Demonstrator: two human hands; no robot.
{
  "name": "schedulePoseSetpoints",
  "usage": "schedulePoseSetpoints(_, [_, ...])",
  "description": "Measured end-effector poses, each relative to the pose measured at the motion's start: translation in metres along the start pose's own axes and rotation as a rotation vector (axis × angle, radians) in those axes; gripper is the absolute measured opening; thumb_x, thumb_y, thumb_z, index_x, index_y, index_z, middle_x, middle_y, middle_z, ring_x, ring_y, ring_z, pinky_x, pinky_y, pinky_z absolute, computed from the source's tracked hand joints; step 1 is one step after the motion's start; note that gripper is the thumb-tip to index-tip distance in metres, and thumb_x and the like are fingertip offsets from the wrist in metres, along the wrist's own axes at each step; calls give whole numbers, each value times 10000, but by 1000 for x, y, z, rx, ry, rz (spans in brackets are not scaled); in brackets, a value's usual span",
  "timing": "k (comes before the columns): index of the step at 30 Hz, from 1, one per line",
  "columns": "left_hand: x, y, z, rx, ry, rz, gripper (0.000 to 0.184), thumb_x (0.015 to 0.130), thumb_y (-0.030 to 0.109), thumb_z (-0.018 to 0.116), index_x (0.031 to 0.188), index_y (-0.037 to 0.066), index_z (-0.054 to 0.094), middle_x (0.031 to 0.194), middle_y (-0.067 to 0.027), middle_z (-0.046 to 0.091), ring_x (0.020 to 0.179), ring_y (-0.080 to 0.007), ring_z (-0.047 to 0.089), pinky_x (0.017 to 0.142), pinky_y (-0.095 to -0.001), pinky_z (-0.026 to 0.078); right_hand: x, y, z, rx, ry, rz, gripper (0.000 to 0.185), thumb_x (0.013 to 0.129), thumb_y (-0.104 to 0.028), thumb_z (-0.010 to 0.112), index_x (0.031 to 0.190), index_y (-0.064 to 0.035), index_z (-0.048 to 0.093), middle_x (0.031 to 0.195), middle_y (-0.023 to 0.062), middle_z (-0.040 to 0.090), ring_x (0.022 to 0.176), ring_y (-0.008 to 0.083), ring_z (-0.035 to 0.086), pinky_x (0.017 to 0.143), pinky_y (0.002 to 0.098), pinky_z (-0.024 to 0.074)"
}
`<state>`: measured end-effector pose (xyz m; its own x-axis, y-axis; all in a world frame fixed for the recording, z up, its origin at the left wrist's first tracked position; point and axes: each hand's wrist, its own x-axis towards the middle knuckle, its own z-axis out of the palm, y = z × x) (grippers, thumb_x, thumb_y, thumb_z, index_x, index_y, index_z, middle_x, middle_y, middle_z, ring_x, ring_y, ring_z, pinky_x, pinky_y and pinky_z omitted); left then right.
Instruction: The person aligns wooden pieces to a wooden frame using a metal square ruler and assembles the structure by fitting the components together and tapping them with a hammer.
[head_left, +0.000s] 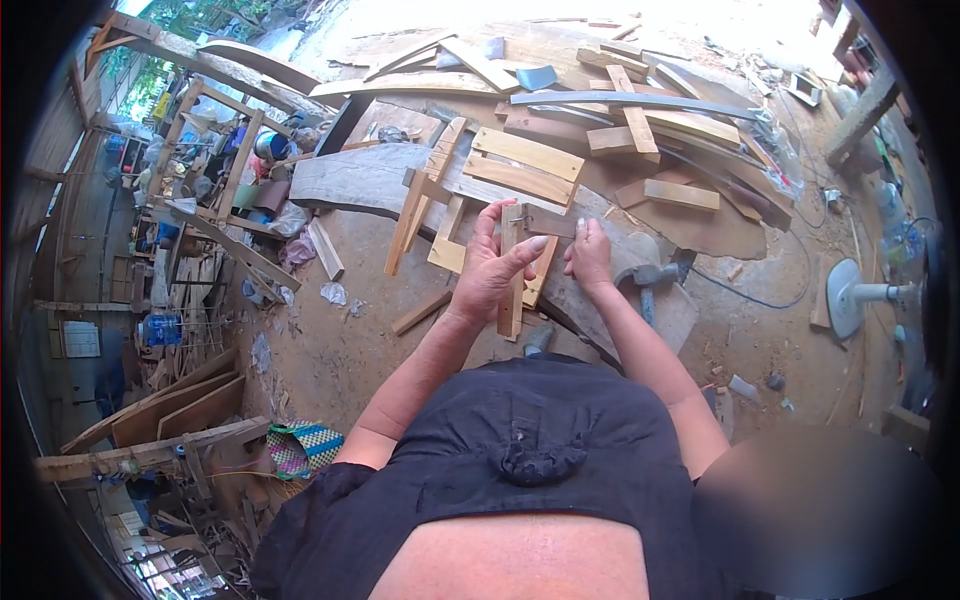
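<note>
My left hand point(492, 275) wraps round an upright wooden bar point(511, 305), with the thumb across its near side. From the bar's upper end a dark flat strip point(551, 225) reaches right to my other hand. My right hand point(591, 254) is closed in a fist on the strip's right end; how the strip meets the bar is unclear. Just right of that fist lies a hammer point(650, 281). Beyond my hands sits a slatted wooden frame piece point(522, 165), and a light wooden piece point(541, 272) shows partly behind the bar.
Planks and offcuts point(680, 195) pile up ahead, beside a thick grey board point(350, 175). A cable point(770, 303) curves over the floor at right, near a white round-based stand point(846, 298). Cluttered wooden racks point(235, 165) line the left, with a woven bag point(303, 447) lower down.
</note>
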<state>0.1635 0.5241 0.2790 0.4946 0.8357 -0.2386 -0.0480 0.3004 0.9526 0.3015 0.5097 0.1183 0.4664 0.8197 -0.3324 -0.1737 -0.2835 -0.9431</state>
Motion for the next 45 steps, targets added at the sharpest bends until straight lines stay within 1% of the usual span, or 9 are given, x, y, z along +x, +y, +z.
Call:
schedulePoseSetpoints(14, [8, 0, 4, 304, 164, 110, 514, 835, 229, 706, 1220, 62, 408, 824, -26, 580, 564, -38, 497, 461, -180, 426, -1, 1, 0, -30, 8, -26, 272, 1001, -274, 351, 859, -53, 424, 518, 75, 521, 321, 145, 466, 301, 277, 348])
schedulePoseSetpoints(20, [8, -2, 0, 374, 212, 164, 483, 872, 235, 640, 1243, 50, 392, 836, -40, 538, 551, -52, 493, 469, -196, 439, 6, 14, 1, 50, 4, -73, 218, 1001, -257, 387, 1012, -69, 495, 524, 56, 516, 336, 106, 447, 296, 259, 335])
schedulePoseSetpoints(22, [6, -2, -1, 429, 230, 172, 477, 882, 241, 618, 1251, 48, 386, 847, -46, 526, 550, -57, 493, 471, -202, 443, 20, 35, 4, -143, 123, -250, 202, 965, -217, 447, 1043, -68, 559, 711, 150, 625, 652, 306, 636, 575, 406, 491])
schedulePoseSetpoints(25, [6, 0, -1, 453, 241, 143, 470, 892, 251, 589, 1258, 45, 380, 864, -52, 516, 548, -65, 495, 475, -213, 450, 16, 28, 2, -112, 171, -416, 195, 938, -188, 485, 1061, -65, 573, 833, 190, 636, 799, 346, 629, 702, 434, 467])
schedulePoseSetpoints(29, [9, -8, -5, 452, 277, 181, 475, 897, 245, 579, 1271, 38, 371, 886, -61, 520, 556, -68, 497, 478, -215, 456, 9, 11, -13, -308, 58, -328, 196, 916, -152, 501, 1081, -71, 570, 842, 209, 630, 776, 325, 636, 688, 419, 473])
schedulePoseSetpoints(32, [8, -9, -7, 450, 290, 182, 479, 901, 244, 573, 1278, 32, 367, 906, -69, 521, 565, -70, 500, 479, -215, 458, 17, 21, -20, -346, 39, -622, 256, 882, -113, 551, 1131, -65, 585, 713, 94, 571, 648, 185, 573, 652, 330, 485])
schedulePoseSetpoints(35, [8, -6, -6, 455, 294, 151, 485, 902, 243, 575, 1282, 27, 367, 922, -73, 522, 571, -72, 503, 480, -214, 461, 4, -10, -37, -356, -239, -299, 363, 848, -132, 595, 1206, -93, 548, 775, 126, 596, 701, 214, 588, 677, 344, 486])
schedulePoseSetpoints(40, [6, -4, -2, 469, 262, 147, 493, 900, 241, 584, 1285, 25, 367, 920, -72, 525, 581, -74, 507, 481, -214, 464, -11, -27, -29, -759, -127, -662, 501, 811, -151, 631, 1271, -98, 440, 946, 203, 622, 786, 372, 637, 666, 446, 512])
schedulePoseSetpoints(45, [5, -9, -7, 232, 84, 58, 502, 837, 123, 651, 1260, 49, 390, 902, -56, 551, 609, -63, 523, 464, -200, 450, -3, -19, -20, -773, -157, -644, 401, 835, -147, 596, 1190, -56, 435, 919, 209, 608, 771, 406, 624, 644, 482, 510])
